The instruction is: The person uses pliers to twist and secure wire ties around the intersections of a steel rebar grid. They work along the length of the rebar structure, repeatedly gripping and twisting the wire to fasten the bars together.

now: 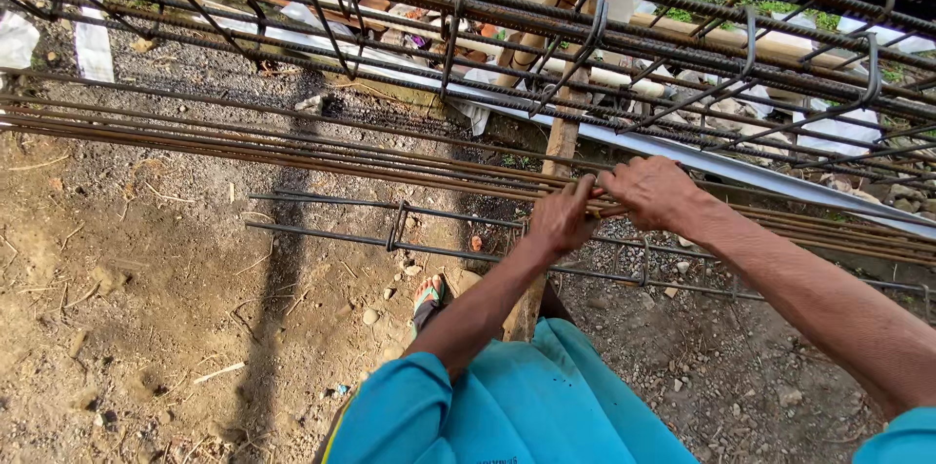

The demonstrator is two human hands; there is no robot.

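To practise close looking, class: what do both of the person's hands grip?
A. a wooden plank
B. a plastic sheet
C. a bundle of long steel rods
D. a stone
C: the left hand and right hand close side by side on the bundle of long steel rods.

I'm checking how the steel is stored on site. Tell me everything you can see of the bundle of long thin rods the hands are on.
The bundle of rods is a set of thin, rusty brown steel bars lying close together, roughly parallel. It runs from the left edge of the view slightly downward to the right edge, raised above the dirt ground, and seems to rest on a wooden post. Above it sits a cage of thicker ribbed bars. The left hand and right hand both grip it near the middle.
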